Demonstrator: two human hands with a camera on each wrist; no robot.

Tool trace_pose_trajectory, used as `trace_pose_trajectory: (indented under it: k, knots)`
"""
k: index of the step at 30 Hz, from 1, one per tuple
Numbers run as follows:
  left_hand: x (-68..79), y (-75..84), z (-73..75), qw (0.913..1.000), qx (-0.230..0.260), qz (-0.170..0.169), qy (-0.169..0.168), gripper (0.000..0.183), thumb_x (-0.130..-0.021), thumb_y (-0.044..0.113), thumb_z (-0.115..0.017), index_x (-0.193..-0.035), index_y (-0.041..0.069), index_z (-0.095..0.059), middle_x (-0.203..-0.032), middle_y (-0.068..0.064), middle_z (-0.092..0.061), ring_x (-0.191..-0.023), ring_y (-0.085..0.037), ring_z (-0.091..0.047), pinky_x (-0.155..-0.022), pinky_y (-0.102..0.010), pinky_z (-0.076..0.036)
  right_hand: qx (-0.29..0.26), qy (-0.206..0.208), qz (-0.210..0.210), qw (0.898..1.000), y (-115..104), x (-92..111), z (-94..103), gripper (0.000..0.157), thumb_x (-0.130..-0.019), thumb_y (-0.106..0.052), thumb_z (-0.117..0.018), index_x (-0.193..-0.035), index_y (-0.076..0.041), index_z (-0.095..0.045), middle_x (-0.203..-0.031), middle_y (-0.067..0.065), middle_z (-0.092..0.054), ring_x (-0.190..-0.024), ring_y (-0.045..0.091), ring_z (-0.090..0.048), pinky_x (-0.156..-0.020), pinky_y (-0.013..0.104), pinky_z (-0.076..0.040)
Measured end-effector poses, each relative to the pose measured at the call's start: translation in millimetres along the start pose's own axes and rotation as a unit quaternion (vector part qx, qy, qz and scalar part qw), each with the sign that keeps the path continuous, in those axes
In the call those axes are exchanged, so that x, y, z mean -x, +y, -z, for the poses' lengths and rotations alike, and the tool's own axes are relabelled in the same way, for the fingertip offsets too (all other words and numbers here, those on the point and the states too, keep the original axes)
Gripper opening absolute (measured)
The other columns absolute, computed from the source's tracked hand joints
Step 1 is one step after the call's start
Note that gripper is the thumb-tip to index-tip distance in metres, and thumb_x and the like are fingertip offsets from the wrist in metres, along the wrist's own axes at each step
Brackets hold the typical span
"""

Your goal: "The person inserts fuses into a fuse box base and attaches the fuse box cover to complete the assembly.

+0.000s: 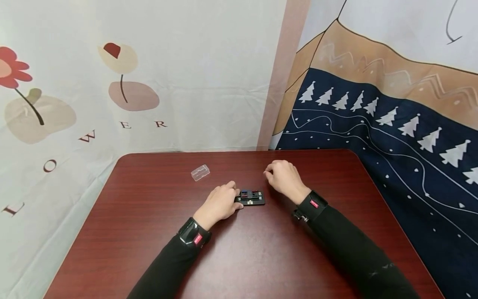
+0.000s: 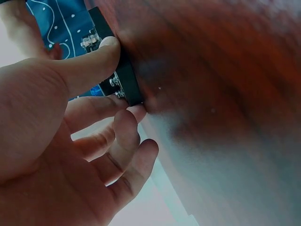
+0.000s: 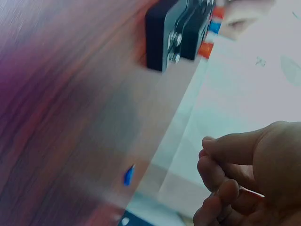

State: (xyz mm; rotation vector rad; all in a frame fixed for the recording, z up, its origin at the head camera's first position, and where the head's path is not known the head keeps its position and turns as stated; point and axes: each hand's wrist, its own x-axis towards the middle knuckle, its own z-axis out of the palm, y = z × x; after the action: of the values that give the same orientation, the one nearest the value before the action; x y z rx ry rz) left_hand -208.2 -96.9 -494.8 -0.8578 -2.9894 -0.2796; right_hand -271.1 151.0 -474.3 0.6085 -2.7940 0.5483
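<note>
My left hand [image 1: 220, 202] grips the left end of a black fuse block [image 1: 254, 202] on the table. Its thumb presses the near side, with fingers round the far side. Metal screw terminals [image 2: 114, 84] line the block's edge, and small red, orange [image 3: 205, 49] and blue [image 3: 215, 27] fuses stick up from its top. To the right of the block, my right hand [image 1: 284, 178] hovers with curled fingers, thumb tip against the index finger and nothing visible between them. A small blue piece [image 3: 128, 175] lies on the tabletop in the right wrist view, apart from the fingertips.
A clear plastic cover [image 1: 200, 172] lies behind and left of the block. The reddish-brown table [image 1: 149, 232] has rounded far corners and meets a pale printed cloth [image 1: 209, 83] at the back. Dark cloth with white trees [image 1: 373, 137] hangs along the right side.
</note>
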Motion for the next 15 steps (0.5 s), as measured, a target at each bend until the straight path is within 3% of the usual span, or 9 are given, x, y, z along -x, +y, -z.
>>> trace_pose_trajectory:
  k: [15]
  knots:
    - [-0.3,-1.7,-0.3,1.0000,0.005,-0.002,0.001,0.037,-0.090,0.044,-0.080,-0.104,0.011,-0.076,-0.101,-0.006,-0.060,-0.077,-0.033,-0.067,-0.077,-0.049,-0.058,-0.011,-0.019,-0.089,0.996,39.2,-15.5,4.9,0.016,-0.095,-0.018,-0.072,-0.095,-0.008,-0.084,-0.095,0.011,-0.080,-0.078,0.031,-0.069,-0.066,0.048,-0.058]
